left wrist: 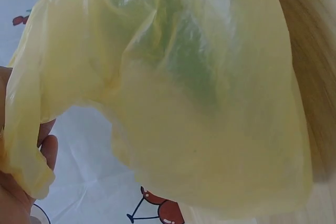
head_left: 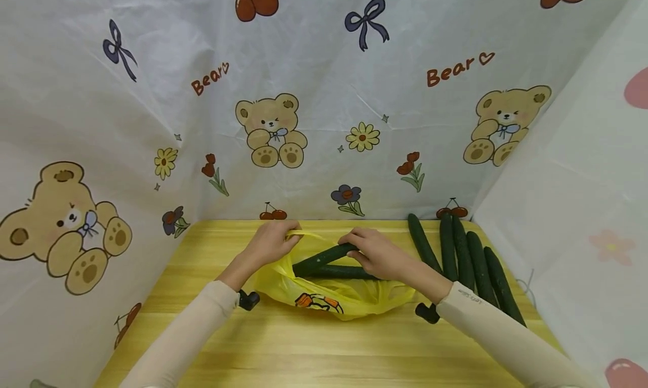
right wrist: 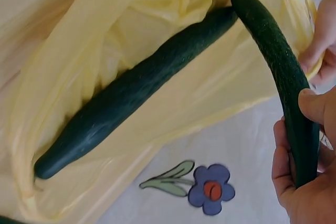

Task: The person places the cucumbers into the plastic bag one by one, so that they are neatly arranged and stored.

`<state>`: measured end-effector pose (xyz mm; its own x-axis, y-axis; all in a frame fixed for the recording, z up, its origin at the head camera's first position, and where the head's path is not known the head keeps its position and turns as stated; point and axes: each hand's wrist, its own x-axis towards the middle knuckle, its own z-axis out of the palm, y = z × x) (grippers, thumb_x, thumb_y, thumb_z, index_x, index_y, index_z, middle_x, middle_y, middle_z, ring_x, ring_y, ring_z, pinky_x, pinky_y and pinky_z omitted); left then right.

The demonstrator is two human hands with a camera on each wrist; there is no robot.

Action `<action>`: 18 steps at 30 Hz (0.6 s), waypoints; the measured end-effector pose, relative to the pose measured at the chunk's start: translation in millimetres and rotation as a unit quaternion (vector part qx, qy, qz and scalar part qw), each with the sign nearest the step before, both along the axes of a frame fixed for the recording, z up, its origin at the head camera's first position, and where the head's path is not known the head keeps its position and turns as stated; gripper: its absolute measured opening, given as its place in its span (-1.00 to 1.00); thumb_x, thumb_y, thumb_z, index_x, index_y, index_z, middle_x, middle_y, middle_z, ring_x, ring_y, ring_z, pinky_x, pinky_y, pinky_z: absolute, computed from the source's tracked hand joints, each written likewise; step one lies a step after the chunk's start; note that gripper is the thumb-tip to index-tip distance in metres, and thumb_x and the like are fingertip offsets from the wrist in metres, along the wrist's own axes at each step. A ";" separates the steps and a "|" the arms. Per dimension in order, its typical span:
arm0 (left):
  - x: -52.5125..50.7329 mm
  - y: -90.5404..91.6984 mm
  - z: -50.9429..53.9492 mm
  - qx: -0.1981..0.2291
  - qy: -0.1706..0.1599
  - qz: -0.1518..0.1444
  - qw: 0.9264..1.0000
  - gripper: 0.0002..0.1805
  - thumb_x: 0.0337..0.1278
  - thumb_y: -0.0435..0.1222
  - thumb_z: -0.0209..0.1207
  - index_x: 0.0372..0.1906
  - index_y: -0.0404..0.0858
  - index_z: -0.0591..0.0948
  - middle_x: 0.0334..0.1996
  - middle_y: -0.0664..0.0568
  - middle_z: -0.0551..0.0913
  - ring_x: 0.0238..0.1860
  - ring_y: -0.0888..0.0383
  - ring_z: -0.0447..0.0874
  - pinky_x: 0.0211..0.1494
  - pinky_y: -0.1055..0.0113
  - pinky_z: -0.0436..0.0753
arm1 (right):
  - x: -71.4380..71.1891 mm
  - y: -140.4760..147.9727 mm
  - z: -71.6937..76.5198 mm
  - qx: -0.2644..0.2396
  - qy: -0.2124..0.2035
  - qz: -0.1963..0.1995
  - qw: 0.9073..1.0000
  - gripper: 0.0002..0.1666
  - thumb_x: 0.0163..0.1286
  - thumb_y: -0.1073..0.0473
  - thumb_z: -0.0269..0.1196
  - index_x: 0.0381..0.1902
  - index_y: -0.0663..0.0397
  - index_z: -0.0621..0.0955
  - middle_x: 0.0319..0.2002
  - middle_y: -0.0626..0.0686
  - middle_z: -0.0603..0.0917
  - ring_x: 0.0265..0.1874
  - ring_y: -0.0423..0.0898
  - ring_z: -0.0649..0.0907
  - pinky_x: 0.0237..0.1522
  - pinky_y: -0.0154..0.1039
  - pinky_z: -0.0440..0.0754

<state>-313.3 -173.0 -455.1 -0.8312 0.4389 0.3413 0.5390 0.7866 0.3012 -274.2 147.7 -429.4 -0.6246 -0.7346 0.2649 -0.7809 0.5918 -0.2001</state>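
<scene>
A yellow plastic bag [head_left: 364, 303] lies on the table with its mouth spread. My left hand [head_left: 273, 240] grips the bag's handle at the left; in the left wrist view, yellow film [left wrist: 210, 103] covers most of the scene and fingers [left wrist: 50, 153] show at the edge. My right hand [head_left: 377, 253] holds a cucumber [head_left: 324, 258] by one end, tilted, its far end inside the bag mouth. A second cucumber [right wrist: 136, 87] lies in the bag, and the far tip of the held one meets or overlaps its end in the right wrist view.
Several cucumbers [head_left: 463, 253] lie side by side on the wooden table [head_left: 304, 357] to the right, partly behind my right forearm. White printed sheeting [head_left: 324, 67] rises at the back and both sides. A thin cord [head_left: 529, 287] shows near the right edge.
</scene>
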 end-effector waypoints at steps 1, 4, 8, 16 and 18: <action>-0.1 0.4 0.3 0.000 -0.002 0.001 1.000 -0.93 0.51 -0.17 0.31 -0.08 -0.01 0.76 -0.32 0.17 0.76 -0.51 0.26 0.44 -0.38 0.32 0.44 | -0.3 -3.2 -0.6 0.000 0.002 0.001 1.000 -0.62 0.62 0.22 0.28 0.33 0.05 0.63 0.14 0.06 0.72 -0.02 0.00 0.73 0.15 0.02 0.72; -0.4 0.8 0.8 -0.001 -0.008 0.002 1.000 -0.92 0.51 -0.17 0.32 -0.06 -0.03 0.76 -0.31 0.15 0.77 -0.51 0.26 0.44 -0.38 0.33 0.44 | -0.5 -9.0 -1.3 0.003 0.010 0.004 1.000 -0.62 0.61 0.23 0.29 0.32 0.06 0.63 0.12 0.06 0.72 -0.04 -0.01 0.72 0.15 0.02 0.71; -0.4 1.3 1.8 -0.004 -0.011 0.003 1.000 -0.91 0.51 -0.17 0.31 -0.06 -0.03 0.77 -0.31 0.13 0.78 -0.53 0.26 0.44 -0.41 0.34 0.43 | 1.8 -7.7 3.8 -0.004 0.021 0.008 1.000 -0.63 0.60 0.25 0.30 0.29 0.11 0.64 0.09 0.09 0.72 -0.08 -0.01 0.72 0.12 0.02 0.71; 0.8 2.2 3.3 -0.009 -0.001 0.003 1.000 -0.91 0.51 -0.17 0.31 -0.05 -0.02 0.78 -0.30 0.14 0.79 -0.52 0.25 0.44 -0.41 0.35 0.43 | 3.7 3.5 6.7 -0.020 0.032 -0.006 0.999 -0.63 0.57 0.26 0.32 0.28 0.14 0.64 0.09 0.12 0.73 -0.07 0.02 0.73 0.04 -0.02 0.72; 1.7 2.7 4.2 -0.007 -0.002 0.001 1.000 -0.91 0.50 -0.18 0.31 -0.06 -0.03 0.78 -0.32 0.14 0.77 -0.52 0.25 0.44 -0.42 0.34 0.42 | 3.4 0.8 4.9 -0.020 0.034 -0.005 0.999 -0.63 0.58 0.26 0.32 0.28 0.14 0.64 0.10 0.13 0.73 -0.06 0.02 0.72 0.06 -0.01 0.72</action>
<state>-311.7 -170.3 -450.9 -0.8338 0.4408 0.3324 0.5355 0.7921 0.2929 -270.9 148.5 -424.5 -0.6113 -0.7163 0.3364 -0.7876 0.5924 -0.1696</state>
